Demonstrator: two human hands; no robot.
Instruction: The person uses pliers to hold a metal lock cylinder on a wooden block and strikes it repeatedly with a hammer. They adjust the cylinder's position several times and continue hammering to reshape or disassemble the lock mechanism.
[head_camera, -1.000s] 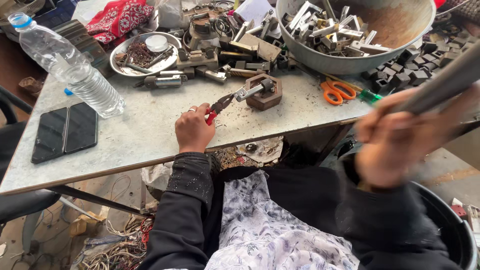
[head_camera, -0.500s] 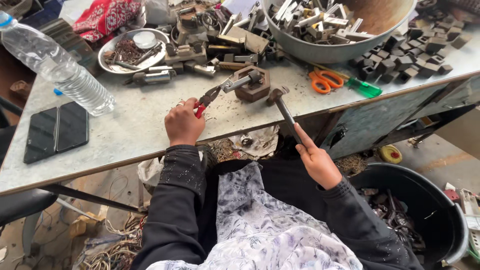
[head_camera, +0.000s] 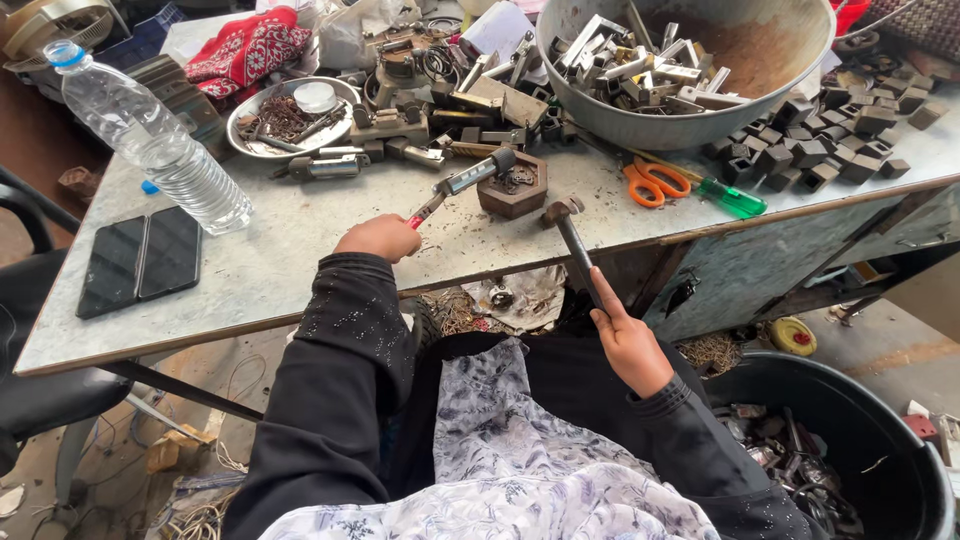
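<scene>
So from my feed: left hand (head_camera: 378, 238) is closed around the red grips of some pliers (head_camera: 452, 187), and the pliers' nose reaches out toward 1 o'clock, pinching a small metal part right over a hexagonal block (head_camera: 513, 186) sitting on the bench (head_camera: 300, 250). Right hand (head_camera: 628, 345) is wrapped tight around a hammer (head_camera: 573, 242) handle, down off the bench edge at about 4 o'clock from the block, with the hammer head up just beside the block at its 4 o'clock, can't tell if it's touching. Orange scissors (head_camera: 648, 184) lie at 3 o'clock of the block, a green screwdriver (head_camera: 730, 196) just past them. Big metal bowl (head_camera: 790, 70) of scrap pieces at 1 o'clock. Way over at 9 o'clock there's a water bottle (head_camera: 150, 140) lying tilted, and two dark phones (head_camera: 140, 260) near the bench's front edge. Black bin (head_camera: 900, 450) on the floor at 5 o'clock.
</scene>
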